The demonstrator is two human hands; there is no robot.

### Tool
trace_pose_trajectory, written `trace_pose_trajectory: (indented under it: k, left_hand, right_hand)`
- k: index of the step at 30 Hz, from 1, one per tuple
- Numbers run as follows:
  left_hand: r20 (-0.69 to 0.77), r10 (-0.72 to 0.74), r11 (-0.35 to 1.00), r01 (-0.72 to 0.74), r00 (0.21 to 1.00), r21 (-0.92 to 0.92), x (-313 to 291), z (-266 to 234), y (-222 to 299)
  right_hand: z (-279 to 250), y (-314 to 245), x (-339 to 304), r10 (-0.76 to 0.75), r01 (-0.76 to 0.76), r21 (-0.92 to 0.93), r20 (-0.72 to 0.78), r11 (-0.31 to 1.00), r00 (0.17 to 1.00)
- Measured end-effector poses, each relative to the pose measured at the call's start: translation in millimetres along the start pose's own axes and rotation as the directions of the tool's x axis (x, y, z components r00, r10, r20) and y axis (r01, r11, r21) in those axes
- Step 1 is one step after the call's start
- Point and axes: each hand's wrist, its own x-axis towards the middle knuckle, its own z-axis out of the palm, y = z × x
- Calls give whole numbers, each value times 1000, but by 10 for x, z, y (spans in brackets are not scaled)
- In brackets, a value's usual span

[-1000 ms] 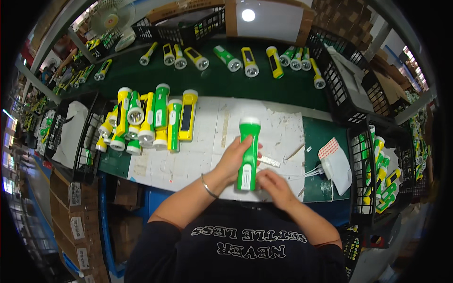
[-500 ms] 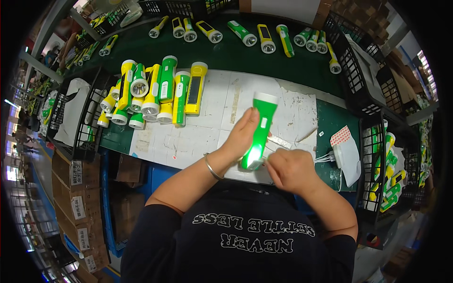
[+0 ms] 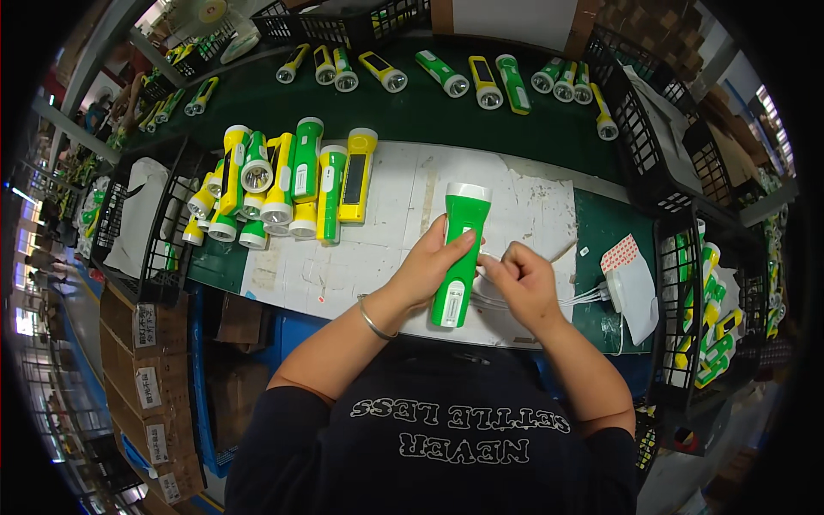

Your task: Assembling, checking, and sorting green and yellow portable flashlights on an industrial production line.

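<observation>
So the green flashlight (image 3: 458, 270) is just right of center in the frame, white head tipped up and label end toward the person, with the left hand (image 3: 433, 262) wrapped around its body and the thumb across the front. The right hand (image 3: 525, 281) is right beside it with the fingers curled in; can't tell if it's pinching the end of one of the white cables (image 3: 584, 299) or just bunched up. My read is that the step in hand is fiddling with something at the flashlight's side, so the next move calls for a steady left grip and a careful right fingertip. The cables run right to a white packet (image 3: 635, 309) with a red-patterned flap. Under it all there's a green table (image 3: 601, 227) partly covered by a scuffed, stained white sheet (image 3: 390, 189). A messy pile of yellow and green flashlights (image 3: 305, 159) sits left of center, and a loose row of flashlights (image 3: 442, 73) runs along the top. A black crate (image 3: 167, 219) flanks the table at left, another crate (image 3: 659, 257) at right has more flashlights in it. Farther out: cardboard boxes (image 3: 129, 343) lower left, a fan (image 3: 212, 10) cut off at upper left, the rest too warped to make out.
</observation>
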Motion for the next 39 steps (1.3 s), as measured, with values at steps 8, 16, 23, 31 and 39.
trace_pose_trajectory:
  k: [8, 16, 23, 31, 39]
  left_hand:
    - [125, 55, 873, -109, 991, 475, -26, -136, 94]
    - [259, -18, 6, -259, 966, 966, -266, -212, 506]
    - [202, -79, -28, -205, 976, 978, -403, -396, 657]
    - [212, -77, 705, -97, 974, 702, -154, -459, 177]
    - [115, 9, 812, -74, 993, 579, -98, -375, 11]
  right_hand:
    - [-476, -152, 263, 60, -60, -2, 27, 998, 998]
    - [-621, -236, 184, 121, -104, -67, 333, 992, 935]
    - [-639, -245, 211, 119, -155, 69, 371, 986, 921]
    - [-13, 423, 101, 101, 34, -591, 195, 806, 976]
    - [-82, 447, 289, -13, 22, -504, 22, 863, 1000]
